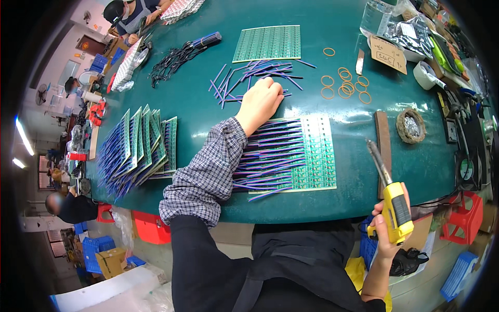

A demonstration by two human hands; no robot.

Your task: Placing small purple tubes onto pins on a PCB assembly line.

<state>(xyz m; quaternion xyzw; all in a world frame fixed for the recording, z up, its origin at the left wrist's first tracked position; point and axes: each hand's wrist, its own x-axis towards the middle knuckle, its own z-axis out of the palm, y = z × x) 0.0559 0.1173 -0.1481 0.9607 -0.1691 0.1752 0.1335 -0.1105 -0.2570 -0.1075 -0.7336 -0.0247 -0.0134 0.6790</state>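
My left hand (261, 100) reaches into a loose pile of short blue-purple wires (262, 67), its fingers curled down. The fingertips are hidden, so what they pinch cannot be made out. Under that forearm lies a green circuit board panel (318, 151), with rows of wires (273, 162) fanned across its left part. At the right, my right hand (387, 229) is closed round the grip of a yellow and black soldering gun (398, 210). Its metal tip points up and away, over the table near a brown wooden bar (383, 151), apart from the panel.
Wired panels (140, 143) are stacked at the left; a bare panel (267, 43) lies at the back. Black cables (182, 54), orange rubber bands (345, 83) and a round coiled holder (410, 126) rest on the green table (332, 15). A co-worker (132, 15) sits at the far left.
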